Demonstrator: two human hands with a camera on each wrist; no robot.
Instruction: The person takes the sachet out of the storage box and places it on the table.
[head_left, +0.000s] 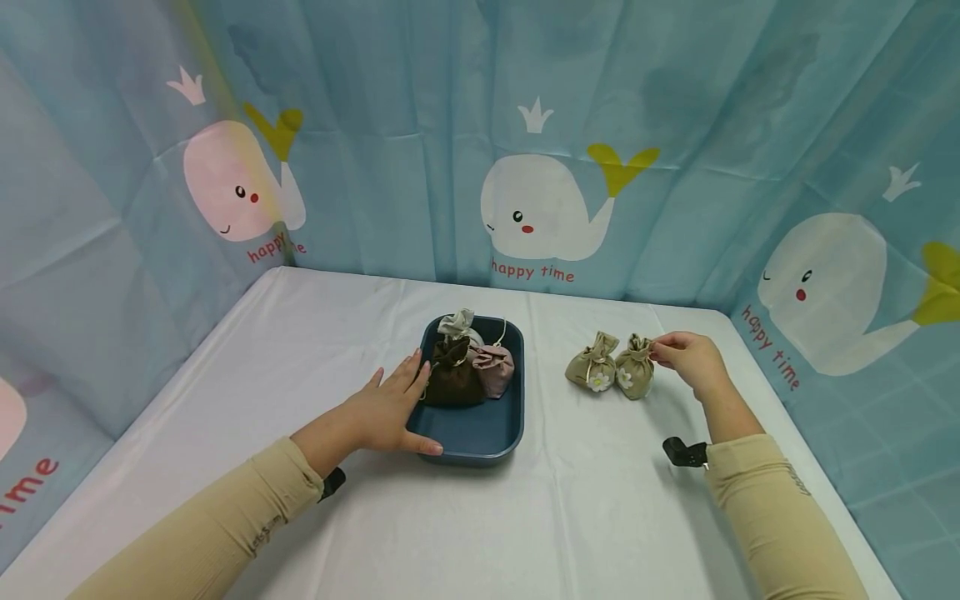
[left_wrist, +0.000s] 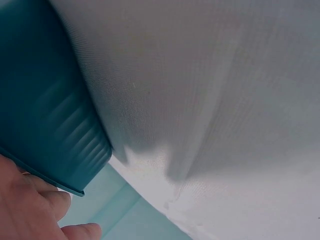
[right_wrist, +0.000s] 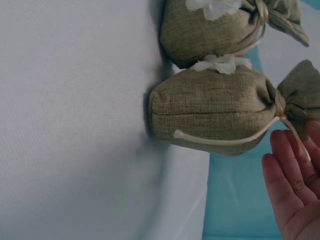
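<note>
A dark blue tray (head_left: 468, 429) stands on the table, with a brown pouch (head_left: 453, 385), a pink pouch (head_left: 493, 367) and a whitish pouch (head_left: 456, 323) in its far part. My left hand (head_left: 386, 408) lies spread over the tray's left rim, fingers straight, thumb over the near edge. Right of the tray, two olive-beige drawstring pouches with white flowers sit side by side. At the right-hand beige pouch (right_wrist: 210, 110), my right hand (head_left: 690, 358) pinches the gathered top, partly cut off in the right wrist view. The left-hand beige pouch (head_left: 592, 367) stands right beside it.
A white cloth (head_left: 360, 308) covers the table. Behind and at both sides hangs a light blue curtain (head_left: 375, 200) with whale prints. Dark wrist mounts (head_left: 684, 452) stick out near both sleeves.
</note>
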